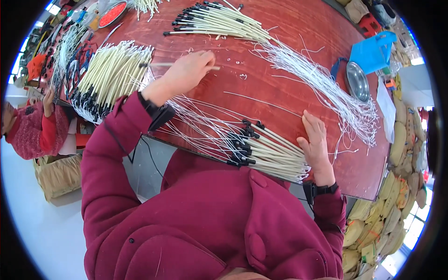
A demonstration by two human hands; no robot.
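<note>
My left hand [189,72] is closed around a cream rod [161,64] with a black end, holding it over the middle of the red table. My right hand [315,142] rests with fingers stretched out at the end of a near bundle of cream rods [275,151]. Black end pieces and long white wires trail leftward from that bundle, passing by my left forearm. A single white wire [261,101] runs across the table up to the fingertips of my right hand; whether they touch it I cannot tell.
A thick stack of cream rods [114,65] lies at the left, another bundle [219,21] at the far side with white wires [317,77] reaching right. A metal bowl [357,81] leans by a blue container [373,51]. A co-worker [39,123] sits left; filled sacks [396,196] stand right.
</note>
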